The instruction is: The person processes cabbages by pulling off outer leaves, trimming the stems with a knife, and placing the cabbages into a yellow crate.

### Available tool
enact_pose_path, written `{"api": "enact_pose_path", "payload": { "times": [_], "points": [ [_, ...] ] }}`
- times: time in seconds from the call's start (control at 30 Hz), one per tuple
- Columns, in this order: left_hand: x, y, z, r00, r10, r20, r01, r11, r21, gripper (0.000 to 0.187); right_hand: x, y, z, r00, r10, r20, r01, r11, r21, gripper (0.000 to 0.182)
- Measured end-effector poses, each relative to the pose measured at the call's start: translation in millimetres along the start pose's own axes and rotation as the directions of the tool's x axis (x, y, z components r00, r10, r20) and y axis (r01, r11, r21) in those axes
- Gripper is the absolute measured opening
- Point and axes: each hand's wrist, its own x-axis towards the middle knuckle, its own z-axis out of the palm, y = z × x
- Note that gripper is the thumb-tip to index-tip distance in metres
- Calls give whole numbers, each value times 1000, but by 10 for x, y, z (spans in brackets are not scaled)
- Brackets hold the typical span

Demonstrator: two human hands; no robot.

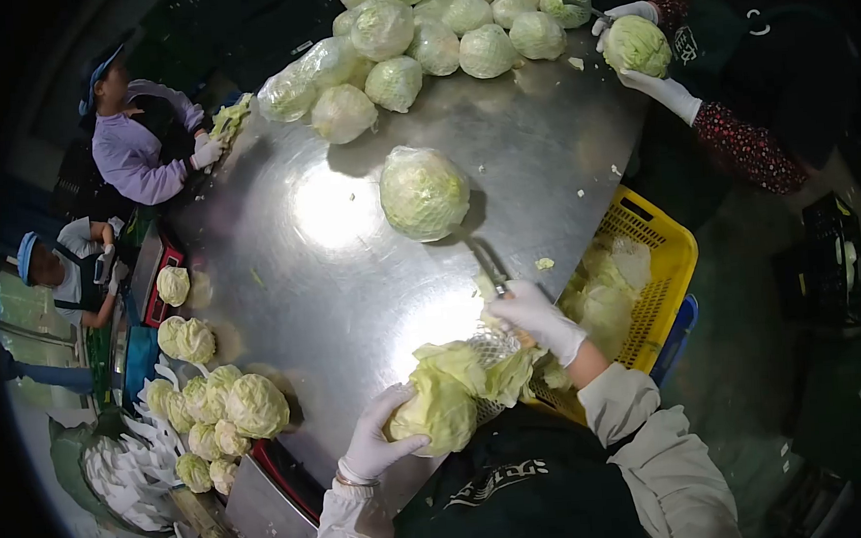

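Note:
At the table's near edge, my gloved left hand point(380, 440) grips a pale green cabbage point(437, 415) from its left side. Loosened outer leaves point(511, 375) and some white netting point(491, 345) spread from the cabbage toward the right. My gloved right hand point(540, 317) is closed around a knife point(489, 263), its blade pointing away from me over the table. Part of the knife's handle is hidden by my fingers. Beyond the blade, a single wrapped cabbage point(424, 192) sits on the metal table point(283, 278).
Wrapped cabbages point(437, 47) are heaped at the far side. Trimmed cabbages point(224, 405) lie left, beside a scale point(273, 510). A yellow crate point(663, 274) with leaves stands right. One co-worker point(142, 139) handles leaves; another's gloved hands point(671, 94) hold a cabbage and knife.

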Motion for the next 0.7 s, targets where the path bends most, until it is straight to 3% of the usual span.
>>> {"api": "enact_pose_path", "payload": {
  "times": [0.03,0.07,0.1,0.17,0.2,0.27,0.3,0.33,0.37,0.43,0.5,0.53,0.57,0.63,0.67,0.7],
  "points": [
    [8,0,-80,999,-24,26,27,992,-123,76,12,11,-120,999,14,-52,-22,989,-147,14],
    [-34,42,-211,998,-37,49,37,999,-6,78,38,46,-192,991,-63,-120,15,928,-371,21],
    [-72,3,-275,998,-38,47,38,999,-6,78,-39,-4,-161,991,-64,-118,16,928,-372,21],
    [-137,-87,-338,991,-135,-6,133,982,-132,82,-342,-175,-43,902,-392,-183,218,777,-591,34],
    [-100,-78,-282,991,-137,-3,136,982,-129,82,-397,-204,105,907,-413,-84,309,788,-532,52],
    [-5,-11,-19,987,15,-158,-36,991,-128,82,-544,-289,461,910,-377,169,414,821,-393,87],
    [38,60,91,988,17,-151,-36,991,-127,82,-581,-277,600,919,-290,266,386,796,-466,94],
    [71,156,203,978,65,-196,-48,995,90,80,-532,-205,734,906,-283,315,412,764,-497,100],
    [81,206,260,965,121,-232,-47,952,304,77,-439,-137,822,907,-239,347,393,775,-495,88],
    [93,61,227,967,136,-215,-47,927,371,72,-209,-6,901,926,-98,365,281,824,-493,63],
    [30,-75,30,966,123,-228,-73,973,220,70,-28,227,845,941,-264,211,305,934,-188,41],
    [-1,-81,-12,962,10,-272,-31,997,-76,73,7,258,744,959,-244,147,270,942,-201,33],
    [-49,-146,-62,960,8,-279,-30,997,-75,73,14,303,659,974,-216,69,226,946,-234,32],
    [-154,-318,-194,832,-169,-529,20,961,-276,84,49,453,397,964,-263,-42,221,877,-427,37],
    [-195,-331,-271,846,-147,-513,16,968,-252,98,24,489,268,966,-241,-91,161,840,-518,32],
    [-216,-282,-291,840,-151,-521,18,968,-252,98,-26,543,160,953,-251,-168,162,893,-419,35]
  ]
}}
